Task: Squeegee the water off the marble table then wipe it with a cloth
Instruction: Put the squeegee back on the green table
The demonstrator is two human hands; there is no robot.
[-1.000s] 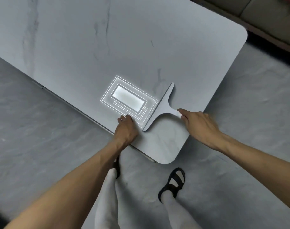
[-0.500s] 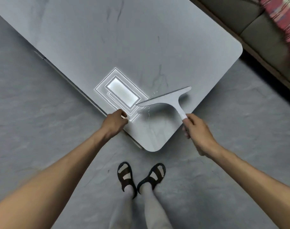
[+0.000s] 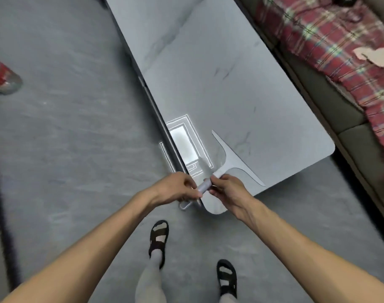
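- Crowding one short handle (image 3: pixel 203 186) is my worry: my left hand (image 3: pixel 175 190) could twist it and lift one end of the blade, leaving streaks. That hand sits just off the surface's near corner, fingers curled round the handle's end, wrist bent inward.
- The squeegee (image 3: pixel 233 162) lies over the marble surface (image 3: pixel 208 84) by that corner, with its blade running diagonally. Water pushed off here could wet the floor (image 3: pixel 55 149) by my sandals (image 3: pixel 158 237) and make me slip. I cannot tell whether the blade touches.
- My right hand (image 3: pixel 227 193) reaches in over the corner, fingers pinching the handle nearer the blade, just beside my left.
- Plaid fabric (image 3: pixel 317 40) lies on the sofa (image 3: pixel 350 136), far right. I see no certain wiping cloth.
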